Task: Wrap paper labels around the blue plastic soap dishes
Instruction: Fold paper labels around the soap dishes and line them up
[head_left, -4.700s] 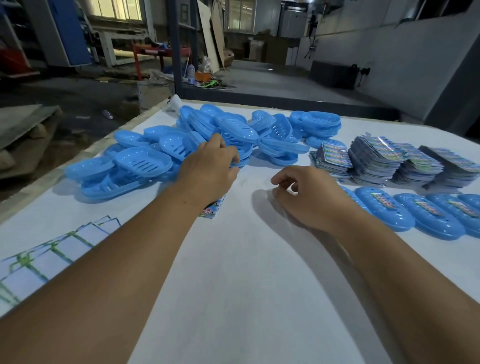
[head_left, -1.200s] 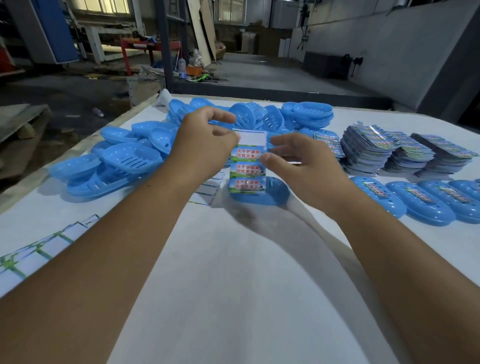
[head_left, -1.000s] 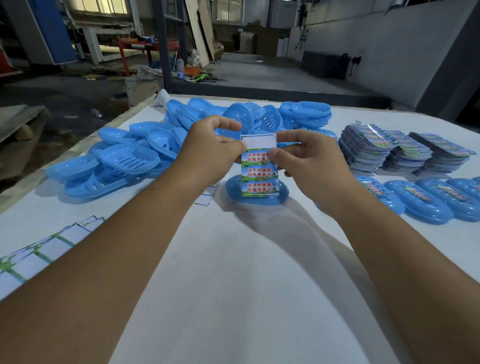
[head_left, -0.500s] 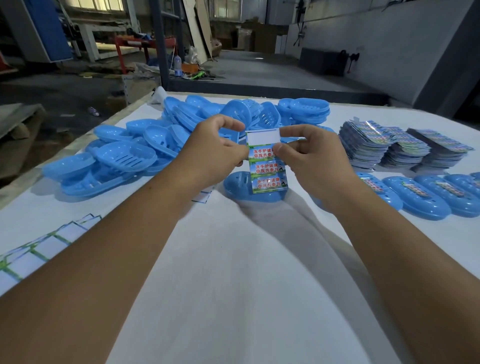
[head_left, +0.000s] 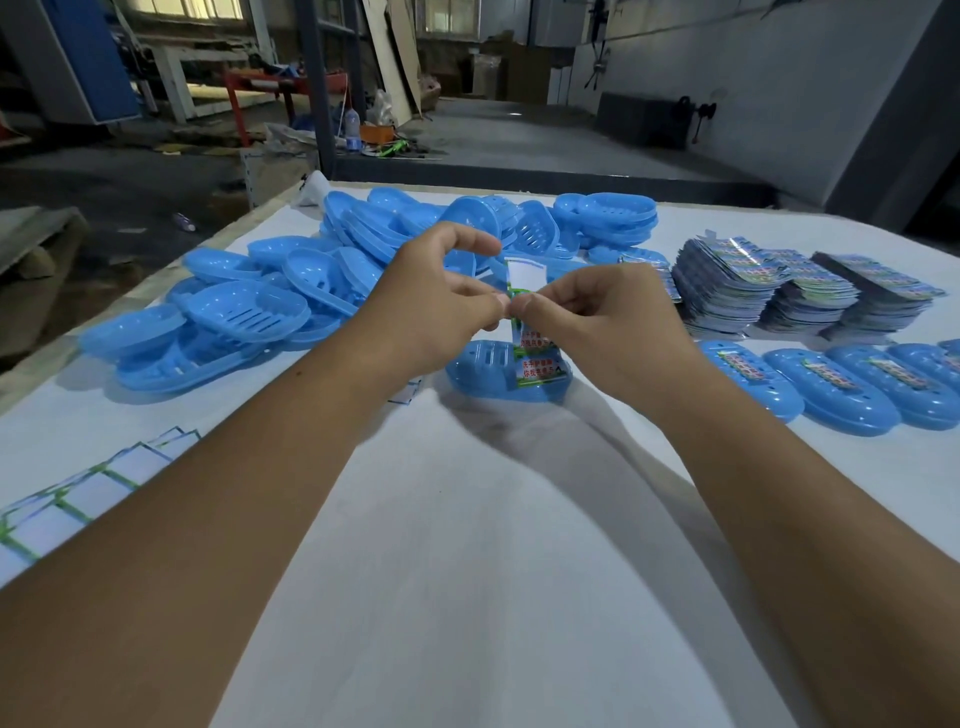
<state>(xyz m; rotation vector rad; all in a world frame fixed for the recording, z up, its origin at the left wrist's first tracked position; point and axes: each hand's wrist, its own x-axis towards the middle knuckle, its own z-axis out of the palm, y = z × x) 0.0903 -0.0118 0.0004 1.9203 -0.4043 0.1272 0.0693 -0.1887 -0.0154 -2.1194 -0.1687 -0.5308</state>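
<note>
Both hands meet above the middle of the white tabletop. Left hand and right hand each pinch the same paper label between thumb and fingertips, the pinch points close together on the strip. The label hangs roughly upright: its blank white end stands above the fingers, and its printed end, green with red text, drops onto the soap dish lying directly below the hands. The label is not wrapped around the dish; its lower end lies on the dish's right part.

Far left: a loose heap of unlabelled blue dishes, stacked and tilted against each other, running to the far edge of the tabletop. Far right: several stacks of printed labels side by side. In front of those stacks, a row of labelled dishes, touching or nearly touching, each with a strip across its top. Near left edge: a fanned spread of blank-side-up labels.
</note>
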